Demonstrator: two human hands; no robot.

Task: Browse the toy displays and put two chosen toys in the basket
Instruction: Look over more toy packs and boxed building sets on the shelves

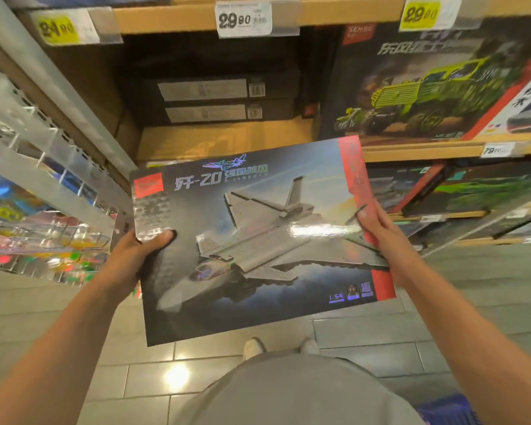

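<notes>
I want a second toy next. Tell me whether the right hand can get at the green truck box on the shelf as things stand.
Probably not yet: the right hand grips the grey fighter-jet box's red edge, as the left hand holds the other side. The green truck box itself stands unblocked ahead.

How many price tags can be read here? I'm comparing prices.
4: a yellow one top left, a white one top centre, a yellow one top right, a small white one on the shelf below. Blurred lower tags may hide more.

"29.90" on price tag [243,19], "1:54" on jet box [258,240]
</notes>
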